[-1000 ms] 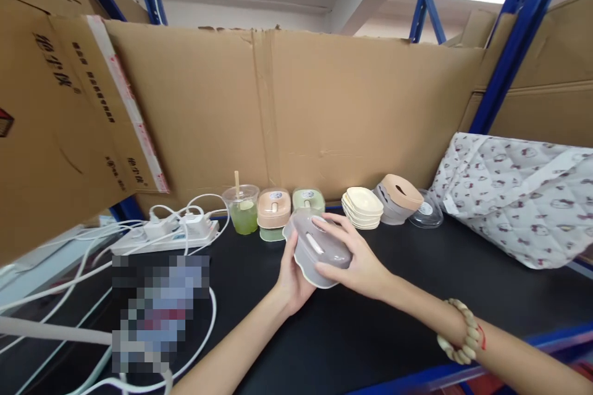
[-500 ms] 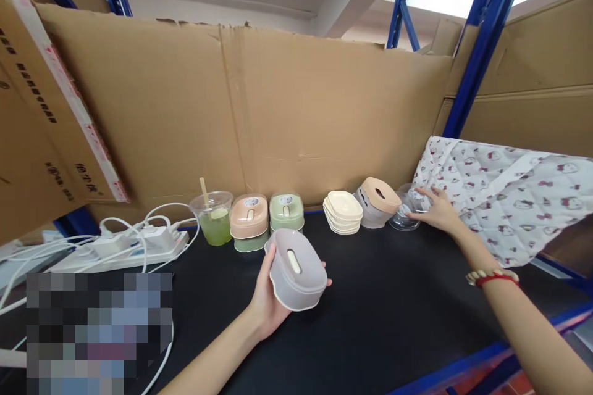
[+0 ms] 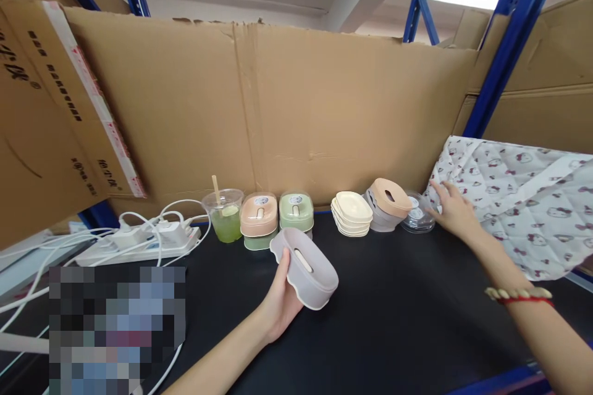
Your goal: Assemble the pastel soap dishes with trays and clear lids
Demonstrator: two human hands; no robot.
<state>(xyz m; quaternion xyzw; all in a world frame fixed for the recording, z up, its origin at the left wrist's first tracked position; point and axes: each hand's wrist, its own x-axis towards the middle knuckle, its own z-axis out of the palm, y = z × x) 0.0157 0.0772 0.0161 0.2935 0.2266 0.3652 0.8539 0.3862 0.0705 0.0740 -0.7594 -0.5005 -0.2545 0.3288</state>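
Observation:
My left hand [image 3: 282, 305] grips a grey soap box [image 3: 319, 271], tilted, with the thumb on its near side. A cream bar sits in the slot on its top. At the right, my right hand [image 3: 456, 213] has its fingers apart beside the stacked clear plastic lids [image 3: 418, 216]; whether a fingertip touches them I cannot tell. Left of the lids are nested grey and peach covers [image 3: 391, 197] with slots, then a stack of cream trays [image 3: 353, 210]. Behind the held box stand a peach box [image 3: 257, 222] on a green base and a green box [image 3: 296, 213], both under clear lids.
A cup of green drink [image 3: 227, 225] with a stick stands left of the boxes. A power strip [image 3: 139, 247] with white cables lies at the left. Cardboard [image 3: 324, 99] walls the back, and a patterned quilted cloth [image 3: 523, 197] hangs at the right.
The grey soap box has turned and tilted in my left hand. My right hand has drawn slightly away from the clear lids toward the cloth. The view has shifted a little left.

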